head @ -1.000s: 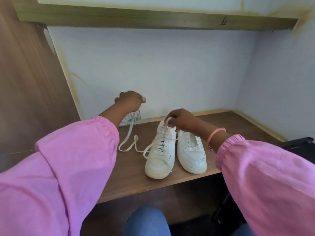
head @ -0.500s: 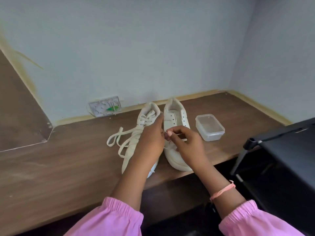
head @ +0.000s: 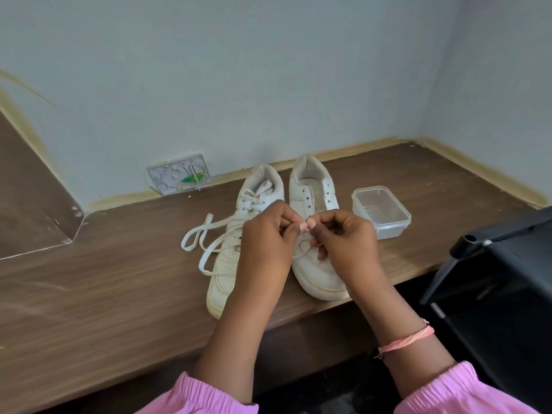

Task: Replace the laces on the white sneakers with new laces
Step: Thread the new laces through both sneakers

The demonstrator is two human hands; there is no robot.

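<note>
Two white sneakers stand side by side on the wooden desk (head: 104,294), toes toward me. The left sneaker (head: 236,264) is laced, and its loose cream lace (head: 203,243) trails in loops to its left. The right sneaker (head: 313,204) shows bare eyelets near its heel. My left hand (head: 265,240) and my right hand (head: 343,237) meet above the gap between the shoes, fingers curled, each pinching a thin lace end between thumb and forefinger. A small loop of lace (head: 301,249) hangs beneath the fingers over the right shoe's toe.
A clear plastic container (head: 380,210) sits just right of the right sneaker. A wall socket plate (head: 179,177) is set in the back wall. A black stand (head: 501,264) is at the right, past the desk's front edge. A wooden side panel (head: 30,189) closes the left.
The view has dropped from the shelf to the desk. My left hand came back from the wall to the shoes, and both hands now pinch the lace between the sneakers.
</note>
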